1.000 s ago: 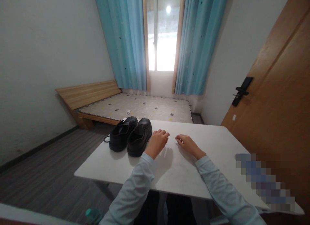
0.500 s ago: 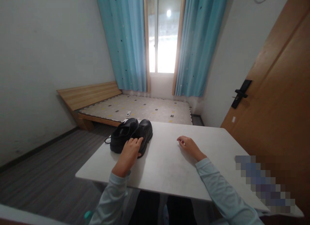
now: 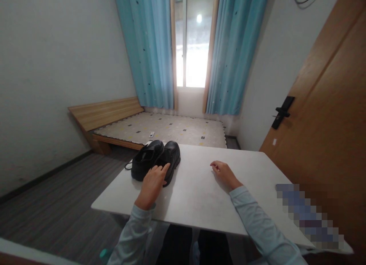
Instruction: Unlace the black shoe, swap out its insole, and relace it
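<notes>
Two black lace-up shoes stand side by side at the left of the white table (image 3: 197, 196), toes pointing away from me. My left hand (image 3: 153, 183) is closed at the heel of the right-hand shoe (image 3: 173, 154), fingers over its opening and thumb low by the heel. That hand covers part of the heel. Just left of it is the other shoe (image 3: 140, 164), with a lace or loop sticking out at its back. On the table's right half rests my right hand (image 3: 224, 173), its fingers loosely curled in with nothing visible in them.
Beyond the table is a low bed (image 3: 183, 131) with a small white remote (image 3: 151, 134) on it. A blurred-out item (image 3: 309, 215) lies along the table's right edge. A wooden door (image 3: 317, 105) stands at the right, and blue curtains (image 3: 154, 51) flank the window.
The view has shifted slightly. My left index finger seems a little more raised over the shoe opening. Both shoes and my right hand have stayed in place.
</notes>
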A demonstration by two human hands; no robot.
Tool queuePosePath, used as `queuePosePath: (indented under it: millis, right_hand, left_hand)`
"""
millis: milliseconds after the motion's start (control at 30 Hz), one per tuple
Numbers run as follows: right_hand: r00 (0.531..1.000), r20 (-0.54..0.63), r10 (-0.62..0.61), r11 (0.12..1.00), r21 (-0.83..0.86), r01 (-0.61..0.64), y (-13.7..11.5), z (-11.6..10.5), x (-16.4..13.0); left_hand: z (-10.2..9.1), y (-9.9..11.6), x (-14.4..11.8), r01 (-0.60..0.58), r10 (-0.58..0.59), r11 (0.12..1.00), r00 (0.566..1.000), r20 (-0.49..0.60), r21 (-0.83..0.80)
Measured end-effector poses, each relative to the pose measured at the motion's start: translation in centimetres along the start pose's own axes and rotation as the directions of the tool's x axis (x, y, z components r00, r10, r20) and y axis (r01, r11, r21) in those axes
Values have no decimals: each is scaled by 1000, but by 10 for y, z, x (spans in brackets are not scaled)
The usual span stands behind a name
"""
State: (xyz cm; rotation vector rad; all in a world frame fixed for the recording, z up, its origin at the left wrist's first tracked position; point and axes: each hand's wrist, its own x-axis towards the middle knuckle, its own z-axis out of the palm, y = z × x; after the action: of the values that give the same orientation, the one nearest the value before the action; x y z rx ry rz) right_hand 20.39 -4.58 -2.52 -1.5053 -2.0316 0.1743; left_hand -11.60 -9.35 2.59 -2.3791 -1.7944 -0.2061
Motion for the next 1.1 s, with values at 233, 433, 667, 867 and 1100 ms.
queuePosePath:
  millis: [233,433,667,867,1100]
  right_hand:
    - [1000,12,-6,1000,-21,6,-3,0,4]
    - [1000,5,-17,999,-31,18,-2,1,5]
    - [1000,-5,-18,1000,-14,18,-1,-1,5]
    - [1000,-2,-6,1000,-21,6,0,-2,5]
    - [997,-68,28,998,-50,-32,5,-5,6]
  left_hand:
    - [-5,2,1,4,-5,1000,999,33,13]
    - [-12,0,3,-11,11,1000,1000,24,7]
    - [-28,14,11,-52,54,998,995,-81,23]
    - [-47,49,16,-125,134,990,968,-213,58]
    - [-55,93,31,-262,247,965,920,-305,-7]
